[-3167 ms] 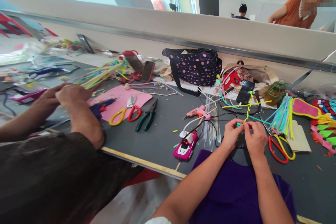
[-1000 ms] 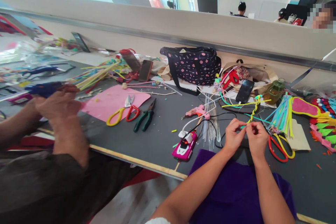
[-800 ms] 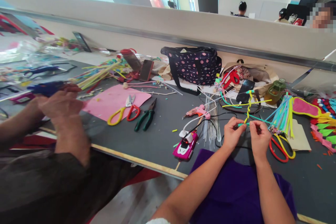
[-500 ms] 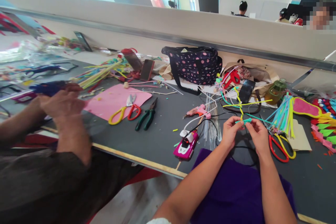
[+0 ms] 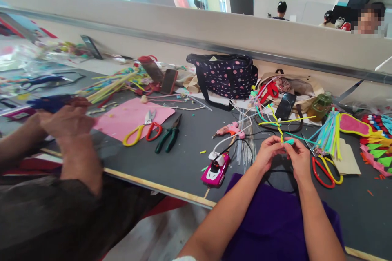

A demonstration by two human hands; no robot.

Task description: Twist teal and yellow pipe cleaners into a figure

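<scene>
Left hand [image 5: 268, 153], fingers pinched shut on the twisted yellow and teal fuzzy wire stem [image 5: 278, 127]; right hand [image 5: 298, 158], likewise pinched on the stem's teal base, both hands meeting just above the dark grey felt-topped table [image 5: 186, 159]. Stem rises tilted leftward from the pinch. Left of the hands: a co-worker's hands [image 5: 65, 124], pink felt sheet [image 5: 131, 116], yellow-and-red handled scissors [image 5: 141, 129], green-handled pliers [image 5: 168, 136], pink toy-car-shaped gadget [image 5: 214, 169] near the table edge, pink glue gun [image 5: 229, 129]. Right of the hands: red-handled scissors [image 5: 325, 167], bundle of pastel fuzzy wires [image 5: 329, 132]. Risk, as judged: the twist may spring loose should either pinch slacken; loose stem ends could snag the black cable just below.
</scene>
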